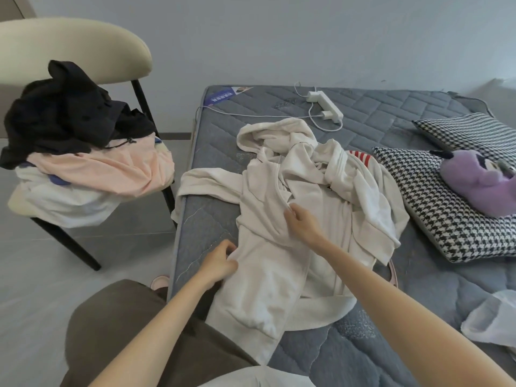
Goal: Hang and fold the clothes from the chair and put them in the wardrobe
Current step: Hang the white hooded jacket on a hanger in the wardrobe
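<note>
On my far left I see the chair (75, 51) with its cream backrest, and the seat is heaped with clothes: a black garment (69, 115) on top, a pink one (111, 171) under it and a white one (64, 202) at the bottom, spilling over the seat's front edge. Just beside the chair is the bed (363, 344), a bare grey quilted mattress.

The cream hoodie (279, 247) lies spread on the bed near its left edge, hood towards the wall, one sleeve trailing off the side and the hem hanging over the near edge. My left hand (217, 261) sits at the hoodie's left side seam, fingers curled and pinching the cloth there. My right hand (303, 222) is on the chest, fingers bunched and gripping a fold of fabric by the front opening.

Beyond the hood a white power strip (325, 106) lies on the mattress with its cable looped around it. A bit of red-and-white striped cloth (361, 156) peeks out by the hoodie's right shoulder. Further right lie two houndstooth pillows (446, 213), with a purple plush toy (480, 182) resting on them. A clear plastic bag (491, 317) lies at the right edge.
</note>
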A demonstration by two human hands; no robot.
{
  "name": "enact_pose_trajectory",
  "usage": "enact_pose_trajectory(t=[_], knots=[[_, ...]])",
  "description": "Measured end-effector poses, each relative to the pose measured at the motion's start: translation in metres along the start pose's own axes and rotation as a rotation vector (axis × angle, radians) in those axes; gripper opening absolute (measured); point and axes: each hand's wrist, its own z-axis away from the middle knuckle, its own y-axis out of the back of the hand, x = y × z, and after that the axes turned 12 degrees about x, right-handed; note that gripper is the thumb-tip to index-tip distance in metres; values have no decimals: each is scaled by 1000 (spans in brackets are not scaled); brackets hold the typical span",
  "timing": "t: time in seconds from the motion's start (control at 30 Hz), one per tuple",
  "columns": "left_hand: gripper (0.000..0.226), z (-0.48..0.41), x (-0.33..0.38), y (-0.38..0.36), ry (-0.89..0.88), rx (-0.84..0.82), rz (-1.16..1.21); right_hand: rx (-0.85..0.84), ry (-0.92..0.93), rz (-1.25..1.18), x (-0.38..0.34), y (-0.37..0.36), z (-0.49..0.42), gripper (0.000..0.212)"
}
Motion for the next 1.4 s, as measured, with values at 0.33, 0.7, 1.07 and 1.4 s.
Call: enact_pose_trajectory(t=[0.33, 0.7, 1.07, 1.4], knots=[[32, 14, -4, 31, 158, -235, -284, -237, -102, 100, -4, -16, 8, 12], [43, -28, 14, 35, -99, 63, -385, -461, -181, -32, -2, -28, -11, 32], [49, -67, 46, 17, -165, 218, -59, -129, -439, -382, -19, -63, -85, 29], [39, -77, 52, 21, -191, 185, 58, -243, -562, -454, -22, -77, -105, 35]])
